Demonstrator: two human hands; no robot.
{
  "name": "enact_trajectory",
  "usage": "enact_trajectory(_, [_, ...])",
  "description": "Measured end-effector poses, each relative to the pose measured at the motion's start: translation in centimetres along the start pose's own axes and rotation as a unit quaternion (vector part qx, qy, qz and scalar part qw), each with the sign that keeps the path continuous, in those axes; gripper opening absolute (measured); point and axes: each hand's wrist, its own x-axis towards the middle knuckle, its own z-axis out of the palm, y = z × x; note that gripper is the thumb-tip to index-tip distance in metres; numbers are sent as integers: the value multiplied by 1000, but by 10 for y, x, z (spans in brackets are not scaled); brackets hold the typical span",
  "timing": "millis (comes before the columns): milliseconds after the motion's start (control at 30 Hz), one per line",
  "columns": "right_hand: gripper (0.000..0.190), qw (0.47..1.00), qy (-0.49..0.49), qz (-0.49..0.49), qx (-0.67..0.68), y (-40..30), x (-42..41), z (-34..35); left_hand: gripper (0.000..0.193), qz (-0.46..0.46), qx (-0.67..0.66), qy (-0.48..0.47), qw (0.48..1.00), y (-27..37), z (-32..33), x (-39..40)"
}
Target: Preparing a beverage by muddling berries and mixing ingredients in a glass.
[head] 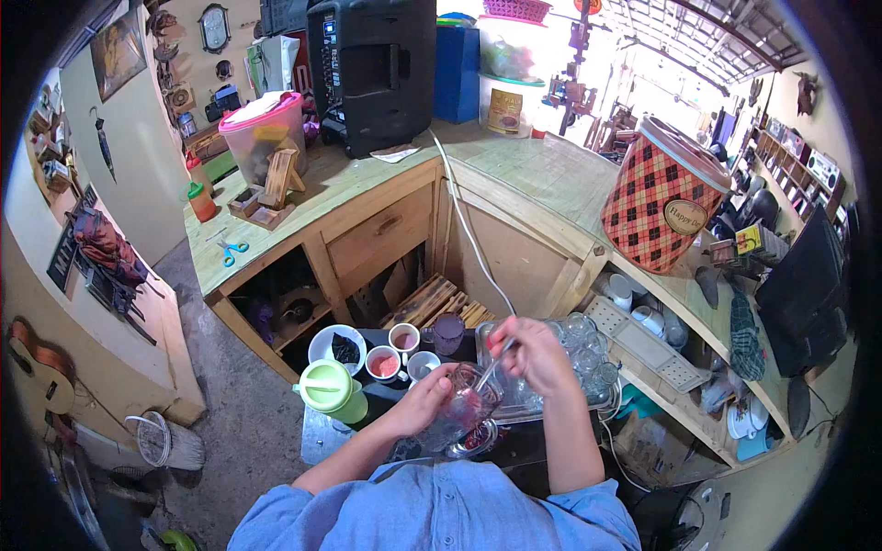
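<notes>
My left hand (431, 403) is closed around a tilted clear glass jar (458, 413) that has something reddish inside. In my right hand (530, 355) is the handle of a metal spoon (495, 366), whose lower end reaches into the jar's mouth. Below the jar sits a round glass or metal vessel (475, 441) with dark red contents, partly hidden. Left of the jar are a white mug with pink-red contents (383, 364), another mug (404, 339), a white cup (423, 366), a purple mug (448, 333) and a white bowl (337, 350) holding something black.
A light-green lidded pitcher (332, 392) stands at the left. On the right, a metal tray (513, 414) holds several upturned clear glasses (586, 344). A wooden counter (372, 182) wraps around the front, with a white cable (475, 241) hanging down. Shelves of dishes (648, 324) lie rightward.
</notes>
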Motion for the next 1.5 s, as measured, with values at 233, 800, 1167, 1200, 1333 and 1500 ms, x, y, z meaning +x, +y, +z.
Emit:
enact_trajectory(233, [33, 996, 29, 8, -79, 12, -3, 9, 53, -22, -129, 6, 991, 0, 6, 5])
enact_trajectory(800, [30, 973, 174, -101, 117, 21, 5, 5, 92, -112, -215, 24, 970, 11, 5, 7])
enact_trajectory(1167, [29, 991, 107, -75, 15, 25, 1, 17, 91, -103, -210, -2, 972, 8, 3, 6])
enact_trajectory(1200, [28, 996, 78, -44, 17, 23, -3, 30, 91, -99, -191, 0, 977, 3, 2, 5])
enact_trajectory(1333, [32, 968, 144, -122, 166, 1, -13, 15, 92, -63, -243, -13, 968, 10, 2, 1])
enact_trajectory(1500, [37, 975, 107, -183, 68, -9, -45, 32, 102, 38, -167, 9, 985, 24, 2, -3])
